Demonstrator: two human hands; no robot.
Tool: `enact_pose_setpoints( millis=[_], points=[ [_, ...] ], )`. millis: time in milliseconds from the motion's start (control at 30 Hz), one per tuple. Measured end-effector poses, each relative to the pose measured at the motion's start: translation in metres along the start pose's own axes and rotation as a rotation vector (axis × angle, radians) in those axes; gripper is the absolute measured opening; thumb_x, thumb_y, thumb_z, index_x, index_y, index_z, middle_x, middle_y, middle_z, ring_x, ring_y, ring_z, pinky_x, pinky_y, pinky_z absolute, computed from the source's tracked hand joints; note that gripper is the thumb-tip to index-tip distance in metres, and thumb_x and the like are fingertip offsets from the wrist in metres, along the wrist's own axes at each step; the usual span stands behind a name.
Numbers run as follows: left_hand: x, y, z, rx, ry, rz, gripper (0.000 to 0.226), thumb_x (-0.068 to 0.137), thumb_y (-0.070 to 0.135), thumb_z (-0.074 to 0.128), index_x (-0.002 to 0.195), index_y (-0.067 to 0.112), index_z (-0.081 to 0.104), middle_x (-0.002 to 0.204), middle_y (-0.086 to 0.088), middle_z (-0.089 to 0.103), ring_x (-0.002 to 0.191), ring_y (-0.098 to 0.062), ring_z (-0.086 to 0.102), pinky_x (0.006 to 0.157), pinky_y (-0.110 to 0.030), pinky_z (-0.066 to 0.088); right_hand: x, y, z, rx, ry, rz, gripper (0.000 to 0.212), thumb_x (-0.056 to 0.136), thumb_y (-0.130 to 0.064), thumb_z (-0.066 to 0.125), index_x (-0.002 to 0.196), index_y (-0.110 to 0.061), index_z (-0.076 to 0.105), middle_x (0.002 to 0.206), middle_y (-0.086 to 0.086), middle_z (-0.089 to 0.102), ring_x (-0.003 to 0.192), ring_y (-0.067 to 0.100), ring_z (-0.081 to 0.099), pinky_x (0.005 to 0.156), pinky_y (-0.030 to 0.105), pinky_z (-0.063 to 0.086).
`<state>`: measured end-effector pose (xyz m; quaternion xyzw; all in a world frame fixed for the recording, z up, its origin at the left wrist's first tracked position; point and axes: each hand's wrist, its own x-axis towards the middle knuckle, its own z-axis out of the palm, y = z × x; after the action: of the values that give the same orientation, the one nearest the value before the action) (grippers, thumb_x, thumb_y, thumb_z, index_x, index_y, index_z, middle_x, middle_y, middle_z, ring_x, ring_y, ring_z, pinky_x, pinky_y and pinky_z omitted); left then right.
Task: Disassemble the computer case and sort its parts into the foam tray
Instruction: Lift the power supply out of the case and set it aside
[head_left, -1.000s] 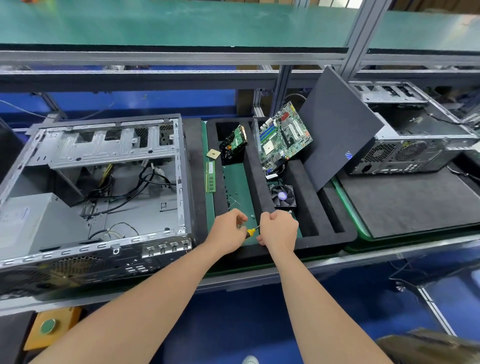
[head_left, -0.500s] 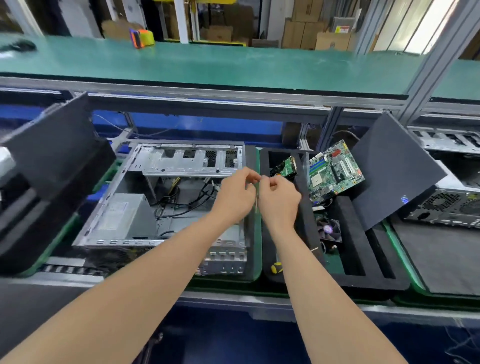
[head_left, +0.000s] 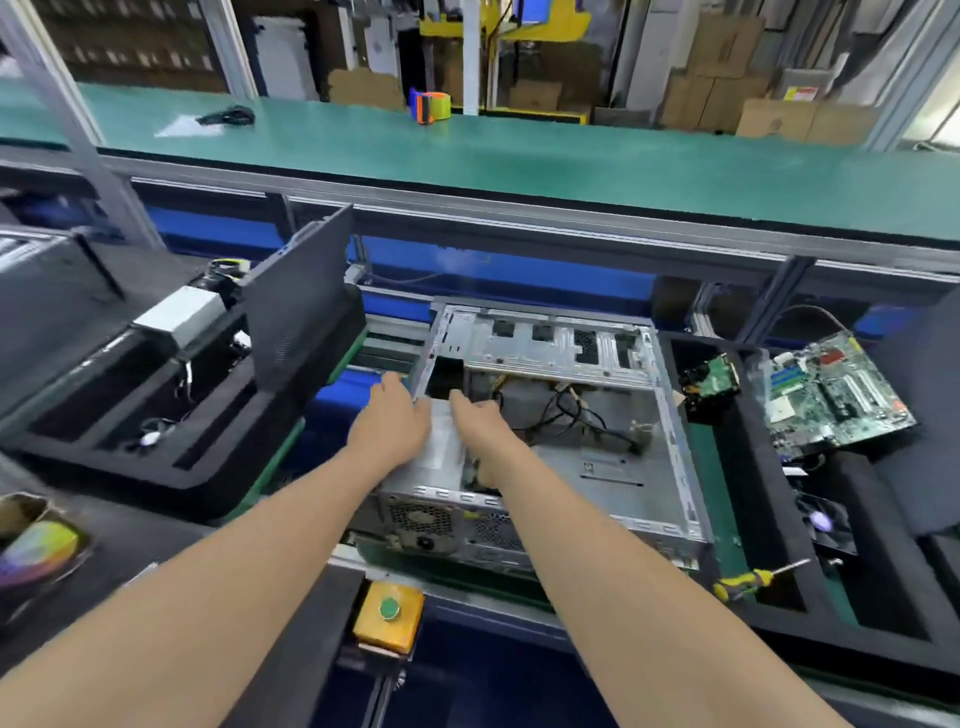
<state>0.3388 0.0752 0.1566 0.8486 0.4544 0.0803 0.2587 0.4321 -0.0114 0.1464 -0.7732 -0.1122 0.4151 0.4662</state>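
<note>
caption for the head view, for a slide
Left hand and right hand at the power supply in the open computer case; motherboard sits in the foam tray.

A long green-topped shelf (head_left: 519, 156) ran across the view at twelve o'clock, carried on grey aluminium posts (head_left: 78, 130). An orange and blue tape dispenser (head_left: 431, 106) stood on it at twelve o'clock, with a dark object (head_left: 228, 115) at eleven. Behind, stacked cardboard boxes (head_left: 727, 98) filled one o'clock, and a yellow frame (head_left: 566, 23) rose at twelve. Daylight glared at two o'clock. Blue panels (head_left: 493, 265) lay under the shelf.
</note>
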Motion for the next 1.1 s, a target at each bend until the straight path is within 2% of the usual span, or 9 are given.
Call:
enact_pose_setpoints(
  millis=[67, 233, 300, 400, 533, 667, 800, 1000, 1100],
  points=[
    [0.002, -0.012, 0.01, 0.034, -0.126, -0.01, 0.048, 0.107, 0.04, 0.029, 0.137, 0.004, 0.04, 0.136, -0.024, 0.048, 0.117, -0.047, 0.052, 0.08, -0.043, 0.036, 0.009, 0.001, 0.012, -0.011, 0.002, 0.04, 0.097, 0.099, -0.076, 0.039, 0.165, -0.006, 0.024, 0.164, 0.011, 0.037, 0.14, 0.034, 0.046, 0.109, 0.042, 0.042],
    [0.002, -0.015, 0.019, -0.039, -0.024, 0.031, 0.049, 0.108, 0.048, 0.028, 0.125, 0.004, 0.041, 0.127, -0.028, 0.057, 0.112, -0.047, 0.056, 0.079, -0.045, 0.039, 0.02, 0.008, 0.017, -0.095, 0.137, -0.019, 0.087, 0.095, -0.075, 0.047, 0.154, -0.012, 0.048, 0.155, 0.008, 0.051, 0.136, 0.032, 0.052, 0.107, 0.042, 0.046],
    [0.005, -0.014, 0.02, -0.007, -0.012, 0.062, 0.045, 0.109, 0.045, 0.029, 0.123, 0.005, 0.041, 0.126, -0.027, 0.057, 0.111, -0.047, 0.057, 0.079, -0.045, 0.041, 0.021, 0.007, 0.019, -0.109, 0.183, -0.05, 0.067, 0.096, -0.067, 0.046, 0.13, -0.011, 0.061, 0.133, 0.01, 0.059, 0.12, 0.03, 0.055, 0.091, 0.04, 0.043],
    [0.006, -0.013, 0.02, 0.003, -0.009, 0.084, 0.041, 0.109, 0.045, 0.03, 0.12, 0.007, 0.041, 0.124, -0.027, 0.058, 0.11, -0.047, 0.058, 0.076, -0.045, 0.041, 0.02, 0.005, 0.021, -0.128, 0.229, -0.076, 0.045, 0.097, -0.058, 0.043, 0.091, -0.014, 0.053, 0.102, 0.008, 0.05, 0.098, 0.025, 0.043, 0.082, 0.04, 0.035],
    [0.007, -0.015, 0.021, -0.047, 0.016, 0.083, 0.05, 0.107, 0.053, 0.028, 0.122, 0.008, 0.041, 0.122, -0.026, 0.06, 0.107, -0.046, 0.059, 0.075, -0.043, 0.04, 0.014, 0.007, 0.022, -0.073, 0.302, -0.135, 0.039, 0.095, -0.055, 0.048, 0.08, -0.022, 0.064, 0.084, -0.001, 0.061, 0.086, 0.026, 0.05, 0.077, 0.038, 0.04],
    [0.006, -0.015, 0.02, -0.054, 0.018, 0.075, 0.05, 0.106, 0.055, 0.029, 0.121, 0.009, 0.042, 0.119, -0.022, 0.061, 0.103, -0.042, 0.06, 0.076, -0.045, 0.046, 0.012, 0.002, 0.024, -0.048, 0.355, -0.172, 0.053, 0.093, -0.046, 0.05, 0.044, -0.027, 0.043, 0.056, -0.007, 0.045, 0.069, 0.022, 0.041, 0.062, 0.037, 0.03],
    [0.006, -0.019, 0.021, -0.099, 0.033, 0.073, 0.052, 0.104, 0.06, 0.029, 0.119, 0.012, 0.043, 0.114, -0.019, 0.063, 0.092, -0.037, 0.057, 0.073, -0.043, 0.046, 0.011, 0.005, 0.023, -0.061, 0.371, -0.219, 0.035, 0.088, -0.048, 0.052, 0.065, -0.023, 0.049, 0.065, -0.004, 0.048, 0.067, 0.019, 0.041, 0.061, 0.035, 0.031],
    [0.006, -0.018, 0.019, -0.115, 0.015, 0.034, 0.059, 0.102, 0.063, 0.03, 0.131, 0.013, 0.041, 0.123, -0.021, 0.061, 0.106, -0.042, 0.059, 0.075, -0.043, 0.045, 0.006, 0.001, 0.017, -0.095, 0.329, -0.146, 0.04, 0.087, -0.056, 0.058, 0.068, -0.022, 0.051, 0.067, -0.004, 0.052, 0.073, 0.022, 0.048, 0.068, 0.037, 0.037],
    [0.002, -0.022, 0.019, -0.113, 0.002, 0.023, 0.054, 0.102, 0.061, 0.031, 0.127, 0.014, 0.041, 0.12, -0.019, 0.061, 0.092, -0.035, 0.053, 0.073, -0.042, 0.043, 0.005, 0.005, 0.009, -0.021, 0.055, 0.025, 0.05, 0.09, -0.075, 0.055, 0.118, -0.036, 0.068, 0.123, -0.006, 0.065, 0.112, 0.021, 0.061, 0.094, 0.041, 0.042]
  ],
)
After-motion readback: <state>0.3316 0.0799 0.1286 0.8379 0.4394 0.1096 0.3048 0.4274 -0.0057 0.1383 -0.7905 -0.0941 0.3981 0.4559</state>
